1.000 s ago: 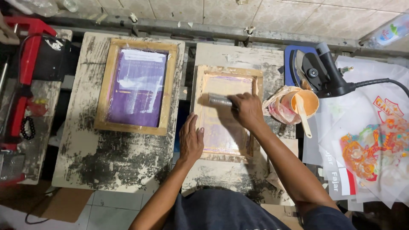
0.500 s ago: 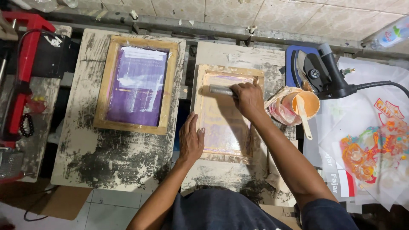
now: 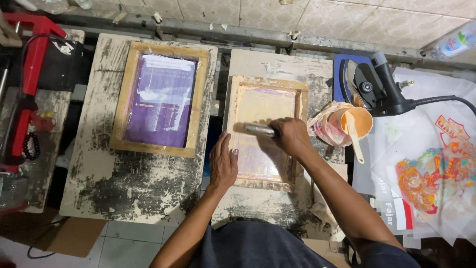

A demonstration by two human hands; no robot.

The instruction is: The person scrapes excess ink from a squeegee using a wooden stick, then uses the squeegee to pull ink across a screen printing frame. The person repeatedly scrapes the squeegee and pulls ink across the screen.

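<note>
My right hand is curled tight around a squeegee, its grey bar lying across the middle of the wooden screen frame. My left hand lies flat, fingers spread, pressing the frame's left edge. The frame sits on a paint-worn board. Just to the right stands an orange ink cup; to the left lies a second frame with purple mesh.

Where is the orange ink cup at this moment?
In the head view, the orange ink cup stands right of the wooden screen frame, beside the right hand, below the black heat tool.
</note>
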